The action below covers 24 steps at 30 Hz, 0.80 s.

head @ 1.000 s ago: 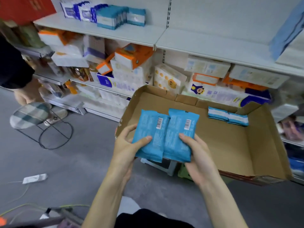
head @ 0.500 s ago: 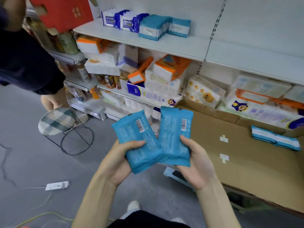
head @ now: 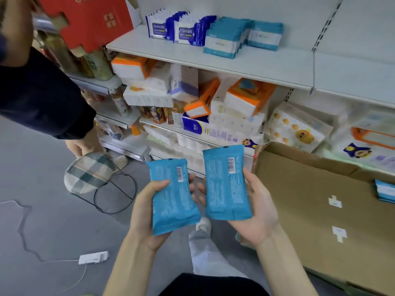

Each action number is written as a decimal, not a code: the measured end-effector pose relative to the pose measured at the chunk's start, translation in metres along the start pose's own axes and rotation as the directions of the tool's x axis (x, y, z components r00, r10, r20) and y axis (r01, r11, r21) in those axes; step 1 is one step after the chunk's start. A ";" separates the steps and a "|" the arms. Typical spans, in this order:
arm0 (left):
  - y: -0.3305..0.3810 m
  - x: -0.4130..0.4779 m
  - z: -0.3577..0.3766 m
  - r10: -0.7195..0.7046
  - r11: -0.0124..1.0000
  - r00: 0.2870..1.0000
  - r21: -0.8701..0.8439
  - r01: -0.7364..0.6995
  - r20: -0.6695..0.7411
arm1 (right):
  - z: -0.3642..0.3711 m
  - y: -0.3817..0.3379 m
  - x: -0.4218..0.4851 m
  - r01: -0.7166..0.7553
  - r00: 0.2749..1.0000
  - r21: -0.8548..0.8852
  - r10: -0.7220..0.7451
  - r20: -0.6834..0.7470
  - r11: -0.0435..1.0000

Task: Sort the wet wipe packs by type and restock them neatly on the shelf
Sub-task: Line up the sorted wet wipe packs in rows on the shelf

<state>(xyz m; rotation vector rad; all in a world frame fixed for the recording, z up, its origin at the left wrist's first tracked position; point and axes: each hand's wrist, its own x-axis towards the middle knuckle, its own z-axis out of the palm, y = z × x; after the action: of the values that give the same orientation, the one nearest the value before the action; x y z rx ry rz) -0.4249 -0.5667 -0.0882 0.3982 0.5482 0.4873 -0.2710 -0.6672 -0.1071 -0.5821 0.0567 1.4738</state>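
Each of my hands holds one light blue wet wipe pack, back side up with a barcode showing. My left hand point(head: 147, 212) grips the left pack point(head: 173, 195); my right hand point(head: 254, 210) grips the right pack point(head: 226, 184). The two packs are apart, side by side over the floor. On the white upper shelf point(head: 267, 63) stand light blue packs point(head: 224, 38) in a row, with dark blue and white packs point(head: 168, 27) to their left. More light blue packs point(head: 385, 191) lie in the cardboard box point(head: 310, 199) at the right.
Another person in a dark sleeve point(head: 40, 97) stands at the left with a red carton point(head: 87, 20). A checked stool point(head: 89, 171) and a power strip point(head: 93, 257) with its cable are on the grey floor. Lower shelves hold tissue packs point(head: 241, 99).
The two packs, overlapping a second ago over the box, have been pulled apart, one in each hand. My view has swung left and up toward the upper shelf.
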 end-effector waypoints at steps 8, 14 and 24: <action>0.063 0.114 0.019 -0.059 0.989 0.981 0.126 0.083 -0.184 | 0.022 -0.060 0.116 0.095 0.973 -0.489 -0.184 -0.139 0.867; 0.088 0.199 0.037 0.024 0.956 0.939 0.284 0.079 -0.343 | 0.033 -0.107 0.174 0.118 0.953 -0.570 -0.254 -0.164 0.813; 0.143 0.307 0.043 0.114 0.905 0.964 0.425 -0.001 -0.241 | 0.039 -0.171 0.235 0.307 0.790 -0.519 -0.518 -0.329 0.798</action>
<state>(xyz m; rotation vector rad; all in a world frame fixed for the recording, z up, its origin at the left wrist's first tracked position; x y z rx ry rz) -0.2179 -0.2954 -0.1075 0.7746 0.9064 0.4806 -0.0936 -0.4339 -0.1064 -1.2322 -0.0440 0.8710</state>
